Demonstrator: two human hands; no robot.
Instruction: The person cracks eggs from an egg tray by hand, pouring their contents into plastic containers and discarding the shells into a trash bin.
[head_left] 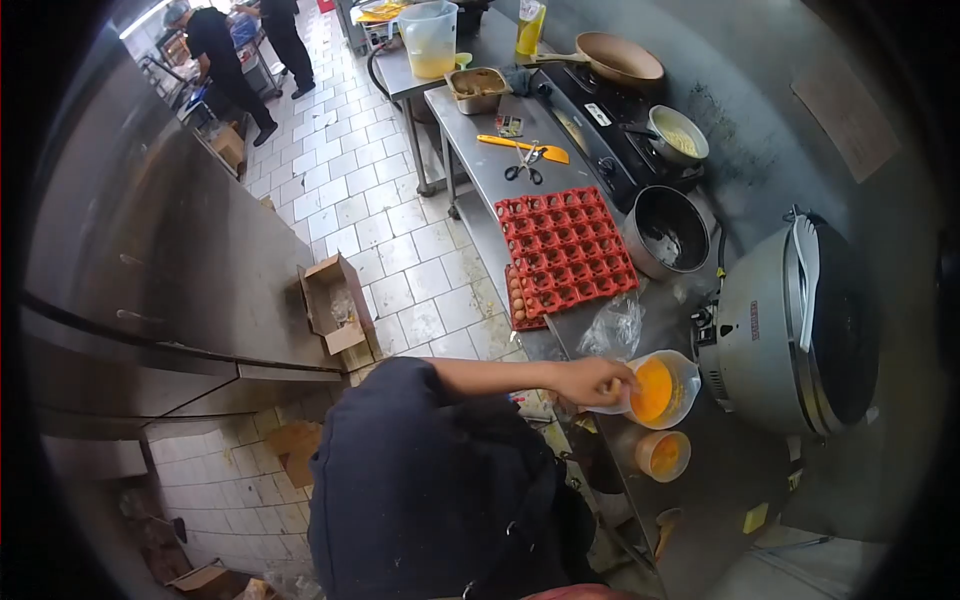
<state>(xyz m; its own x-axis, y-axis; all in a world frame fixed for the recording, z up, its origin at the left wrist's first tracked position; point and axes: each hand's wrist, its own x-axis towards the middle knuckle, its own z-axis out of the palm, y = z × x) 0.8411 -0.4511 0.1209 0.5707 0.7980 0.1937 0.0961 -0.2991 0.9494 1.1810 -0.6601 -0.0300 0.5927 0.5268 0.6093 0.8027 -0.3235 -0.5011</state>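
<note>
My left hand (595, 382) reaches across to a translucent plastic jug (683, 392) of orange liquid that looks like beaten egg. Its fingers are curled at the jug's near side, where the handle would be; the hand covers the grip itself. Just below the jug stands a smaller clear cup (664, 456) with orange contents. Crumpled clear plastic (612, 328) lies above the jug, beside red egg trays (568, 250). Several brown eggs (517, 292) show in a lower tray at the stack's left edge. My right hand is out of view.
A large round grey appliance (755, 335) stands right of the jug. Beyond the trays are a dark pot (667, 232), scissors (524, 165), an orange spatula (525, 147) and a stove with pans (620, 58). Cardboard boxes (335, 300) sit on the tiled floor. Two people (215, 55) stand far left.
</note>
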